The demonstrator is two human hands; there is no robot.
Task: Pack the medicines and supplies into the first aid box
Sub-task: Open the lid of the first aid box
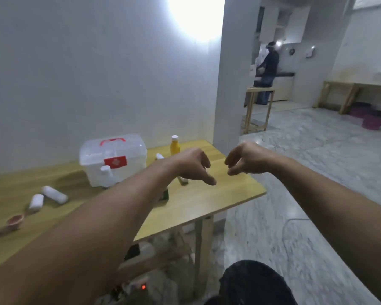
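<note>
From the head camera, both bare arms reach forward over the right end of a wooden table (207, 201). The left hand (193, 166) hangs palm down with its fingers loosely curled and one pointing downward; it holds nothing. The right hand (243, 160) is level with it, just apart, fingers bent inward toward the left hand and also empty.

The box (113, 158) — clear plastic with a red handle and a red label — stands closed near the wall, left of the hands. A white bottle (107, 175) stands just in front of it. A yellow bottle (174, 146) with a white cap stands to the box's right, and a smaller white-capped thing (159, 156) sits beside it, partly hidden by the left wrist. Two small green items (164, 194) lie under the left forearm, too blurred to identify. Two white rolls (48, 197) lie on the table's left part, and brown cups (14, 221) sit at the near left edge.

In the far room a person (267, 71) stands at a counter.
</note>
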